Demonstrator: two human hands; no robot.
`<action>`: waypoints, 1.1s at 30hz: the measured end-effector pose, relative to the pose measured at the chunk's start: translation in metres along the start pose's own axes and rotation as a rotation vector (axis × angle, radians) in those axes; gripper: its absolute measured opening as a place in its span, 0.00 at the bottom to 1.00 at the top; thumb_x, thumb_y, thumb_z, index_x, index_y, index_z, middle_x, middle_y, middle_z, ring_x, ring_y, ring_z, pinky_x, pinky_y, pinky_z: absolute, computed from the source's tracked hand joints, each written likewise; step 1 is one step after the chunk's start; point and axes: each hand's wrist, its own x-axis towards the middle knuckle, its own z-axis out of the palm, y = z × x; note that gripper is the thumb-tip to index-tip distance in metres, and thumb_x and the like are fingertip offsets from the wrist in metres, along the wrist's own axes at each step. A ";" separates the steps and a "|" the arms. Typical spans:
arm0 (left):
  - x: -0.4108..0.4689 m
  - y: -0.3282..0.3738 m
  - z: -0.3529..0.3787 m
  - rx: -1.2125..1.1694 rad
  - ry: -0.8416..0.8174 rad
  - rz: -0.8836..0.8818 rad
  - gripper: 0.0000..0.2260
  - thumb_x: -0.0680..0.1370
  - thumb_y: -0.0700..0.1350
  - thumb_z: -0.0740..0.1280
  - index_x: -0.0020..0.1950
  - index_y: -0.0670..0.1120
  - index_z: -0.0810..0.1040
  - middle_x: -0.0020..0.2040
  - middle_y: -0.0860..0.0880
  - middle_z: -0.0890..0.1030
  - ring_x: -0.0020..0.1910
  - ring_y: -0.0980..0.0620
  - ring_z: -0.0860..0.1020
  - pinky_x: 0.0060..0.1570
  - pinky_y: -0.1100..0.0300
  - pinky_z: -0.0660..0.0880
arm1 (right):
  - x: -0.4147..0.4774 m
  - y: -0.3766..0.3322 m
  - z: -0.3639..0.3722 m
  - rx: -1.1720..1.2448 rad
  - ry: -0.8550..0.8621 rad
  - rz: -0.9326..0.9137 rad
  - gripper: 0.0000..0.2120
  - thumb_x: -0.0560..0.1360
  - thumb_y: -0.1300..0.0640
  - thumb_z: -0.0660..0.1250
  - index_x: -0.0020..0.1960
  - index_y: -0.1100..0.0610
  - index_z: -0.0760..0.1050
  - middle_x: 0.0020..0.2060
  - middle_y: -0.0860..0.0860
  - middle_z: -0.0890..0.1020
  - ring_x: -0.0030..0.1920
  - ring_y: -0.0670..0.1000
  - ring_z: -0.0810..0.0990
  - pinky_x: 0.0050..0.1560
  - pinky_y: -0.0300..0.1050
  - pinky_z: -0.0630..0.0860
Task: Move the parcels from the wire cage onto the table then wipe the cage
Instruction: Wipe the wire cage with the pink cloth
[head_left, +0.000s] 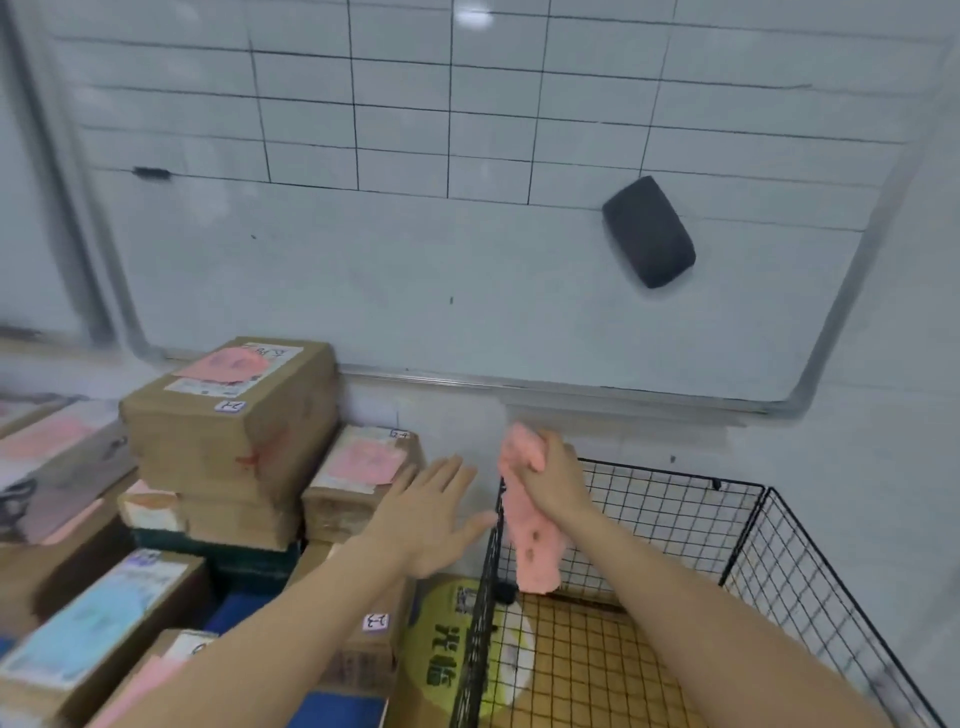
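Observation:
The black wire cage (753, 551) stands at the lower right with no parcels inside; an orange grid floor shows through its bottom. My right hand (553, 478) grips a pink cloth (532, 540) at the cage's top left corner, and the cloth hangs down along the left wire panel. My left hand (431, 512) is spread flat with straight fingers just left of that corner, holding nothing. Several cardboard parcels (234, 431) with pink and blue labels are stacked to the left of the cage.
A whiteboard (415, 249) with a drawn grid covers the wall behind, with a black eraser (648, 231) stuck on it. A yellow-green bag with printed characters (441, 639) lies just outside the cage's left panel. The white wall runs close behind the cage.

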 end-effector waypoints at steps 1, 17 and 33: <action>-0.001 0.002 0.002 -0.014 -0.009 0.013 0.47 0.65 0.73 0.29 0.79 0.51 0.46 0.79 0.51 0.46 0.77 0.54 0.45 0.74 0.54 0.40 | 0.007 0.001 0.002 -0.017 -0.010 -0.021 0.24 0.72 0.56 0.65 0.67 0.52 0.68 0.58 0.55 0.74 0.55 0.56 0.77 0.56 0.52 0.76; -0.019 0.024 0.038 -0.088 -0.278 -0.106 0.48 0.70 0.76 0.42 0.76 0.45 0.33 0.77 0.47 0.35 0.75 0.51 0.34 0.74 0.47 0.36 | 0.014 0.000 0.027 -0.047 -0.162 -0.074 0.22 0.77 0.53 0.64 0.70 0.49 0.65 0.61 0.50 0.78 0.59 0.54 0.77 0.49 0.41 0.68; -0.028 0.026 0.040 -0.249 -0.094 -0.070 0.47 0.71 0.74 0.49 0.77 0.47 0.35 0.78 0.50 0.39 0.77 0.52 0.41 0.75 0.47 0.42 | -0.027 0.015 0.030 0.175 -0.268 -0.175 0.07 0.74 0.43 0.62 0.47 0.33 0.65 0.61 0.45 0.74 0.65 0.44 0.71 0.68 0.53 0.68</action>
